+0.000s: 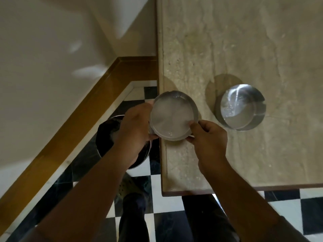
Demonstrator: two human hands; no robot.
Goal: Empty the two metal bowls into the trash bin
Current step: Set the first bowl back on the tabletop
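- Right now both hands clasp the near bowl [172, 117] by its rim: left hand [135, 126] at nine o'clock, right hand [208, 137] at five o'clock, over the table [244, 49] edge.
- Trash bin [111, 137], dark-lined, stands on the floor at eight o'clock from that bowl, partly hidden under the left forearm.
- Likely slip: tipping too early would drop the pale contents on the floor between table and bin.
- Second bowl [240, 109] rests at three o'clock, untouched; a swinging elbow could knock it.
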